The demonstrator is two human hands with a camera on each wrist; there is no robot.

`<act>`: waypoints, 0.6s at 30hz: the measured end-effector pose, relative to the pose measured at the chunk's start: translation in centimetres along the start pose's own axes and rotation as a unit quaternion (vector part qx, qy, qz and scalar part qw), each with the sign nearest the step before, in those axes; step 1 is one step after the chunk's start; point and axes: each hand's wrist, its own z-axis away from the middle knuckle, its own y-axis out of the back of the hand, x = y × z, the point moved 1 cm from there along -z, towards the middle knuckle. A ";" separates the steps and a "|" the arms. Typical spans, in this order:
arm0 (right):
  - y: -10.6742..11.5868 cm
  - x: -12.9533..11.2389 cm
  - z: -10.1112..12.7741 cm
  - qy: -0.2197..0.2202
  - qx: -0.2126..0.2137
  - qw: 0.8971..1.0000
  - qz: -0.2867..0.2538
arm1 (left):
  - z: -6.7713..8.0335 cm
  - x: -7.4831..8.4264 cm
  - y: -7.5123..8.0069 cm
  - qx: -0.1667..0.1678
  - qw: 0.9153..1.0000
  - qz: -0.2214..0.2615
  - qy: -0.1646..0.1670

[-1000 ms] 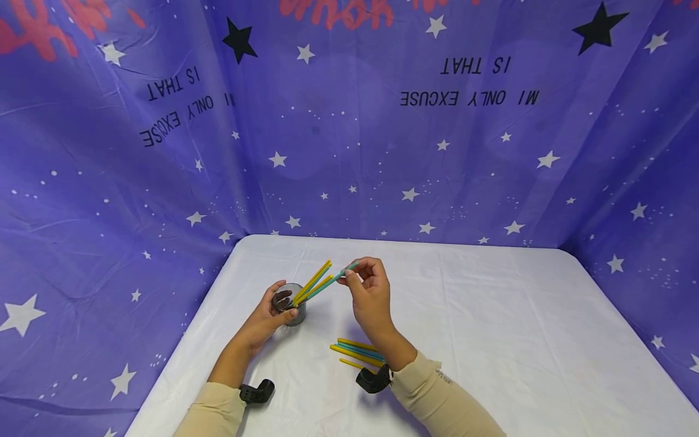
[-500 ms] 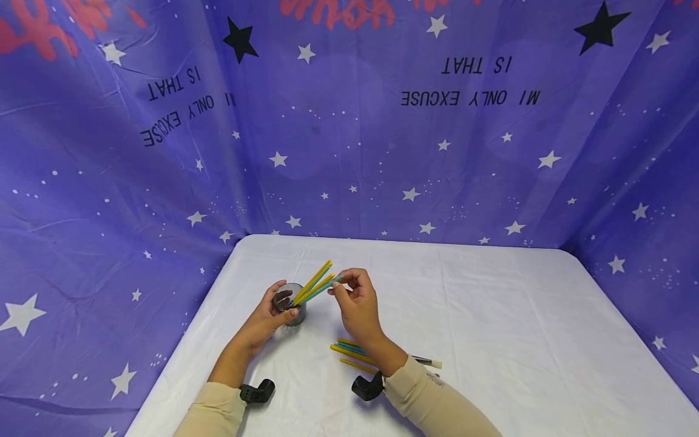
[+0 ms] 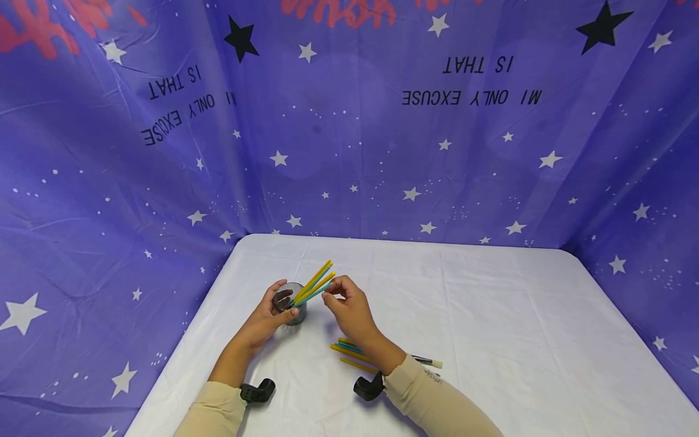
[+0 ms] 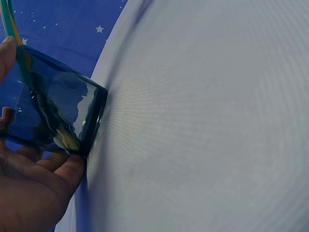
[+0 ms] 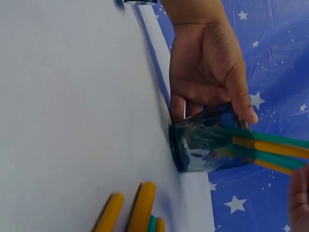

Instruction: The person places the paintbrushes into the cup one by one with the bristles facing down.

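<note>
A dark clear glass cup point(image 3: 291, 305) stands on the white table point(image 3: 491, 315), left of the middle. My left hand point(image 3: 271, 315) grips it from the left, also shown in the left wrist view as the cup point(image 4: 58, 111) against my left palm point(image 4: 29, 193). Yellow and teal sticks point(image 3: 317, 283) lean out of the cup to the right. My right hand point(image 3: 333, 291) pinches the upper end of the teal stick point(image 3: 322, 289). The right wrist view has the cup point(image 5: 207, 145) with sticks point(image 5: 270, 150) inside and my left hand point(image 5: 207, 72) round it.
Several loose yellow and teal sticks point(image 3: 352, 355) lie on the table under my right forearm, with their ends point(image 5: 130, 212) in the right wrist view. A thin white-tipped item point(image 3: 428, 362) lies beside them. A purple starred cloth point(image 3: 382, 152) hangs behind and at both sides.
My right hand has moved left and down toward the cup, sliding the teal stick deeper in among the others. My left hand and the cup have stayed put.
</note>
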 end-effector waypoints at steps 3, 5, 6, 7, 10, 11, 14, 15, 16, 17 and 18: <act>0.5 0.4 0.1 -0.018 -0.048 0.997 0.066 | 0.0 0.0 0.0 -0.001 1.000 -0.004 0.000; 1.0 0.8 0.1 -0.022 -0.089 0.990 0.107 | 0.0 0.1 0.0 -0.002 1.000 -0.003 -0.001; 1.4 0.9 0.1 -0.021 -0.109 0.985 0.129 | -0.1 0.1 0.0 -0.002 1.000 -0.005 -0.001; 1.7 1.1 0.1 -0.021 -0.130 0.980 0.150 | -0.1 0.1 0.0 -0.002 1.000 -0.005 -0.001; 2.8 1.5 0.1 -0.020 -0.184 0.960 0.208 | -0.1 0.1 0.0 -0.002 1.000 0.000 0.001; 3.2 1.6 0.1 -0.020 -0.199 0.954 0.225 | -0.1 0.1 0.0 -0.002 1.000 0.000 0.001; 4.3 2.1 0.1 -0.025 -0.240 0.932 0.272 | -0.1 0.1 0.0 -0.006 1.000 0.007 0.003; 4.6 2.2 0.2 -0.026 -0.250 0.925 0.284 | 0.0 0.1 -0.1 -0.007 1.000 0.009 0.002; 4.8 2.3 0.2 -0.027 -0.260 0.919 0.296 | 0.0 0.1 -0.1 -0.007 1.000 0.012 0.002; 5.1 2.3 0.3 -0.027 -0.271 0.912 0.306 | 0.0 0.0 -0.1 -0.008 1.000 0.014 0.001; 5.3 2.3 0.4 -0.029 -0.281 0.906 0.314 | 0.0 0.0 -0.1 -0.008 1.000 0.016 0.000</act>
